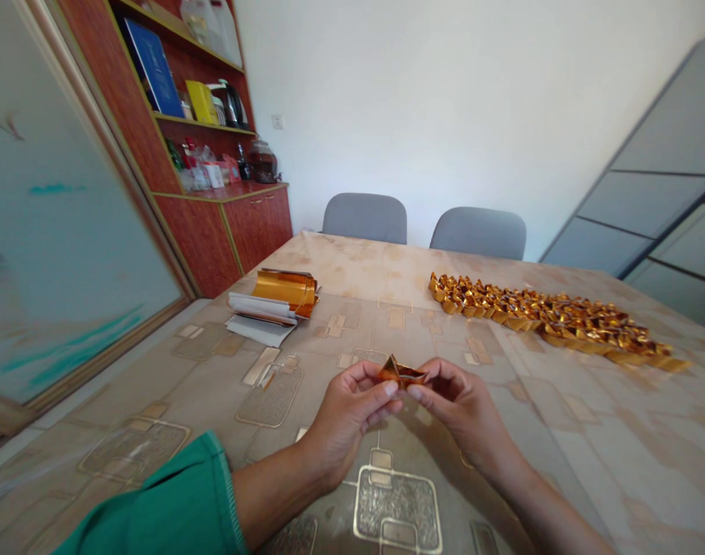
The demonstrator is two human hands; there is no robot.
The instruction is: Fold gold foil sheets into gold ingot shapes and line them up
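Between my two hands, above the table, is a small piece of shiny gold foil paper (407,377) folded into a boat-like shape with a raised point. My left hand (349,408) pinches its left end between thumb and fingers. At the right end, my right hand (462,405) grips it the same way. Ahead and to the left lies a loose stack of gold foil sheets (286,291) with white backs, some of them curled. Many folded gold foil pieces (538,312) are packed in long rows at the right.
A patterned cloth covers the table (214,393). Two grey chairs (364,217) stand at its far side, before a white wall. A red-brown cabinet (260,227) with shelves of household items is at the back left, beside a frosted glass door (69,231).
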